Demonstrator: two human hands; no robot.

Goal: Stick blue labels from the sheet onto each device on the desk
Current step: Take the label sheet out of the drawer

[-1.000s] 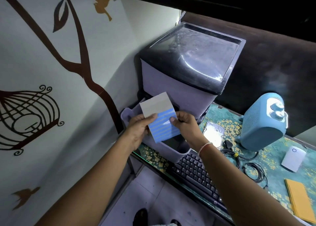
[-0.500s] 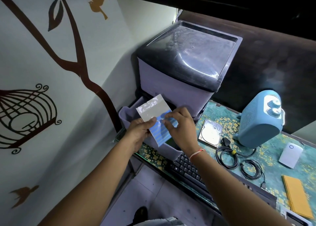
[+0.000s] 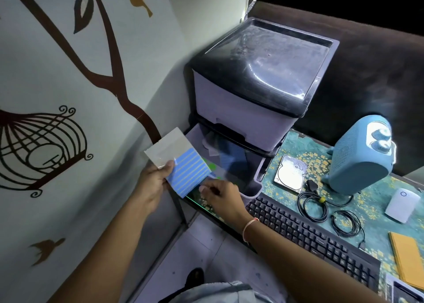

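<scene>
My left hand (image 3: 153,185) grips the label sheet (image 3: 187,173), a card with blue strips on its lower half and a bare grey upper half, held in front of the open drawer. My right hand (image 3: 220,196) is at the sheet's lower right edge, its curled fingertips pinching the end of one blue label (image 3: 212,176) that lifts off the sheet. On the desk to the right lie a hard drive (image 3: 290,173), a blue heater-like device (image 3: 360,156), a small white device (image 3: 402,205) and a black keyboard (image 3: 309,234).
A grey drawer unit with a black top (image 3: 259,73) stands at the desk's left end, its lower drawer (image 3: 257,172) pulled out with papers inside. Coiled black cables (image 3: 313,205) lie by the hard drive. A yellow notebook (image 3: 408,261) sits at the right. The wall is close on the left.
Both hands and the sheet have dropped lower and to the left. My right hand slid from the sheet's middle to its lower right edge and now pulls up one blue strip.
</scene>
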